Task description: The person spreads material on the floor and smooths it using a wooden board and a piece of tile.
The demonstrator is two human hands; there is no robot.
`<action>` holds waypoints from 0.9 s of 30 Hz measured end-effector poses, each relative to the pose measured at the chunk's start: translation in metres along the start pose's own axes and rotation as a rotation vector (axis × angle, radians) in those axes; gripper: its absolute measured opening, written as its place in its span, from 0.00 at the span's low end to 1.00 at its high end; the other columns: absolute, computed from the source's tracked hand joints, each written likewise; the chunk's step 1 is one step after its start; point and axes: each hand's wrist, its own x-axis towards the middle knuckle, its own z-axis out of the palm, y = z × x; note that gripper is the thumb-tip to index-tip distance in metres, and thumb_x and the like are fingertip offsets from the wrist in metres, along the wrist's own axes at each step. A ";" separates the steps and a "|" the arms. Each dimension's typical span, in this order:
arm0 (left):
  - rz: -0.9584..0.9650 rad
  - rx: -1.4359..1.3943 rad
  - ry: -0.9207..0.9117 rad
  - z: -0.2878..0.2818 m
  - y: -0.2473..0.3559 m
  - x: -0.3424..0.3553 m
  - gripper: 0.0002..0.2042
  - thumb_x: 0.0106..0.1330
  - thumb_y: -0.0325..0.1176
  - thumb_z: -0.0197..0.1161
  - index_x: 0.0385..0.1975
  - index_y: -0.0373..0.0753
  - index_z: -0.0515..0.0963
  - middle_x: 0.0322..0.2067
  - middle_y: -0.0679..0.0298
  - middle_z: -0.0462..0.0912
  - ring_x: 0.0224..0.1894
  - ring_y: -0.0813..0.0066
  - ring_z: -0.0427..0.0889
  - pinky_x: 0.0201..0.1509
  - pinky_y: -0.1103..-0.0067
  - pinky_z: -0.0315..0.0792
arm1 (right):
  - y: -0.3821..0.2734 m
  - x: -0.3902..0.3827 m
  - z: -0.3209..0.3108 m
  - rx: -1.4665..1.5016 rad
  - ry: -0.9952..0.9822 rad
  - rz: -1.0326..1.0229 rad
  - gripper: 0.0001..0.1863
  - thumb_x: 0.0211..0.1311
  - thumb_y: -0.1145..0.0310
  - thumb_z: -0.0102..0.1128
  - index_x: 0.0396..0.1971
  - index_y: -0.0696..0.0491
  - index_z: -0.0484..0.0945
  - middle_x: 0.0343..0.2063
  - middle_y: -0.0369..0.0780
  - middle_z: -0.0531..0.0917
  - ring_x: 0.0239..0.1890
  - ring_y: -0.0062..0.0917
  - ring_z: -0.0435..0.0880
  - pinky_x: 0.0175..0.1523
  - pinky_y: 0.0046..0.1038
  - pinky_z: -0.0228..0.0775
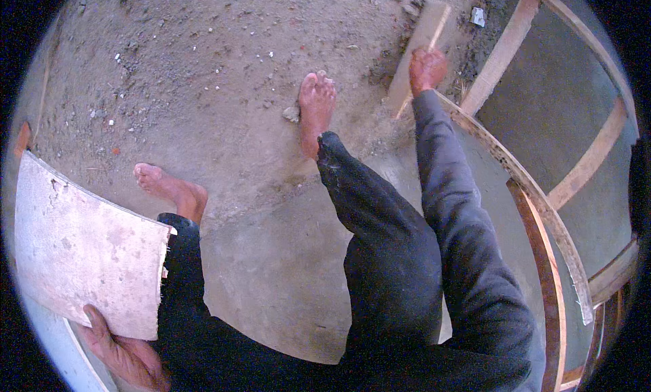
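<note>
At eight o'clock, the left hand (pixel 125 355) is clamping the near edge of a thin, whitish, mottled rectangular panel (pixel 95 236) lying toward nine; it is probably feeling light, stiff and splintery along its ragged three-o'clock edge, the smoother edges offering safer holds. At one o'clock, the right hand (pixel 427 70) is clutching a blurred, long, pale-brown wooden board (pixel 422 29), likely rigid, balancing best mid-length.
</note>
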 end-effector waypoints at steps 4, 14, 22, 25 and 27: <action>0.002 -0.135 -0.149 0.008 -0.009 0.004 0.26 0.61 0.34 0.60 0.57 0.32 0.60 0.53 0.52 0.68 0.51 0.57 0.71 0.58 0.63 0.66 | -0.061 -0.010 -0.022 -0.066 -0.019 -0.168 0.16 0.40 0.60 0.59 0.28 0.54 0.79 0.21 0.47 0.80 0.25 0.40 0.80 0.34 0.38 0.72; -0.120 -0.249 -0.042 -0.019 -0.019 0.014 0.30 0.63 0.40 0.56 0.61 0.33 0.54 0.58 0.48 0.61 0.57 0.55 0.66 0.60 0.64 0.63 | -0.181 -0.028 -0.041 0.167 -0.299 -0.684 0.15 0.46 0.60 0.56 0.28 0.55 0.80 0.22 0.46 0.79 0.26 0.38 0.79 0.32 0.39 0.70; 0.027 -0.274 -0.035 -0.042 -0.029 0.036 0.24 0.59 0.30 0.61 0.54 0.31 0.63 0.50 0.52 0.71 0.49 0.56 0.73 0.56 0.62 0.68 | -0.137 0.046 -0.011 -0.204 -0.098 -0.467 0.16 0.46 0.58 0.56 0.26 0.56 0.79 0.27 0.48 0.81 0.30 0.41 0.81 0.35 0.39 0.72; 0.030 -0.305 -0.017 -0.048 -0.047 0.047 0.24 0.58 0.29 0.62 0.54 0.31 0.64 0.49 0.53 0.72 0.48 0.56 0.73 0.56 0.63 0.68 | -0.155 0.022 0.008 -0.370 -0.046 -0.508 0.16 0.45 0.58 0.55 0.26 0.56 0.78 0.27 0.49 0.81 0.31 0.42 0.81 0.35 0.39 0.72; -0.023 -0.362 0.023 -0.045 -0.054 0.051 0.24 0.58 0.30 0.61 0.54 0.31 0.63 0.50 0.52 0.71 0.49 0.57 0.72 0.56 0.63 0.67 | -0.182 0.011 0.029 -0.417 -0.054 -0.411 0.16 0.45 0.57 0.55 0.26 0.56 0.78 0.27 0.49 0.81 0.31 0.43 0.81 0.35 0.39 0.72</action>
